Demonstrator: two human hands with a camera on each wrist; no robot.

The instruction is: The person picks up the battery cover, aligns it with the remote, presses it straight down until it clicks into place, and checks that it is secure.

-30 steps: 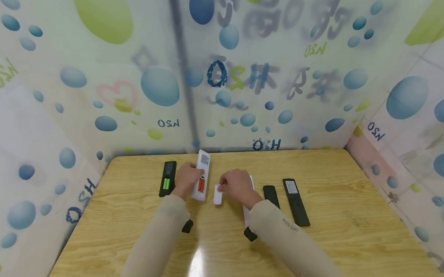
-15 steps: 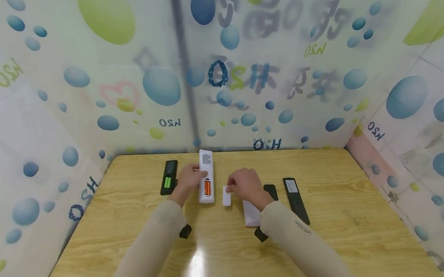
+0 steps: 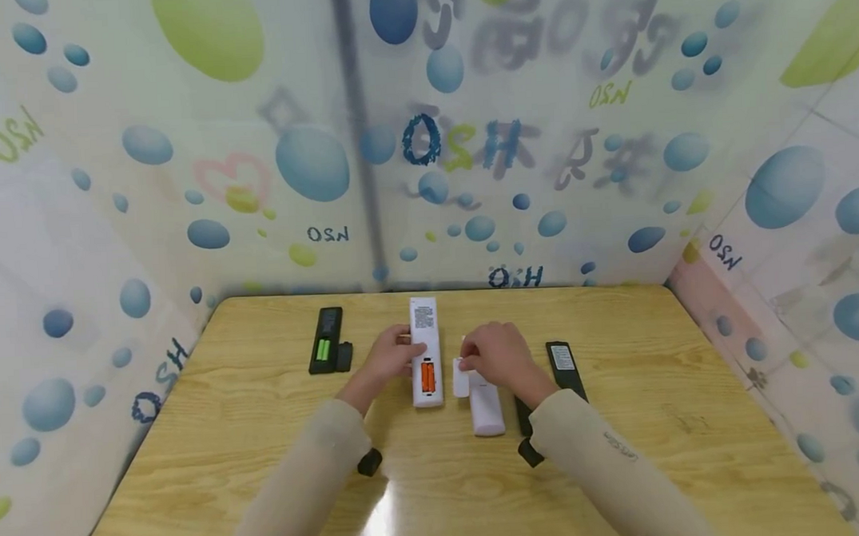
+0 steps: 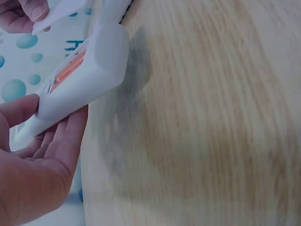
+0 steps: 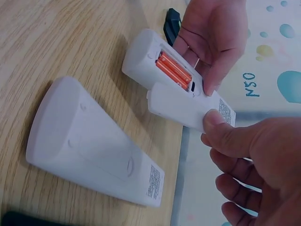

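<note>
My left hand (image 3: 388, 356) grips a white remote control (image 3: 425, 340) by its sides, back face up. Its battery bay lies uncovered, with orange batteries (image 5: 173, 70) inside. In the left wrist view the thumb is on one edge of this remote (image 4: 84, 80) and the fingers curl beneath it, above the table. Between thumb and forefinger, my right hand (image 3: 501, 353) pinches a white battery cover (image 3: 461, 377). In the right wrist view the cover (image 5: 176, 107) overlaps the remote beside the open bay. A second white remote (image 5: 94, 146), its back closed, lies under my right hand.
A black remote (image 3: 325, 340) with green batteries lies at the left, a small black cover (image 3: 344, 356) beside it. Black remotes, one with a white label (image 3: 563, 356), lie at the right, partly behind the right arm. A patterned wall (image 3: 429, 252) stands behind the wooden table (image 3: 694, 400).
Both hands have moved right, bringing the white remote and the battery cover along. The remote has turned straighter. The cover is now closer to the second white remote in the head view.
</note>
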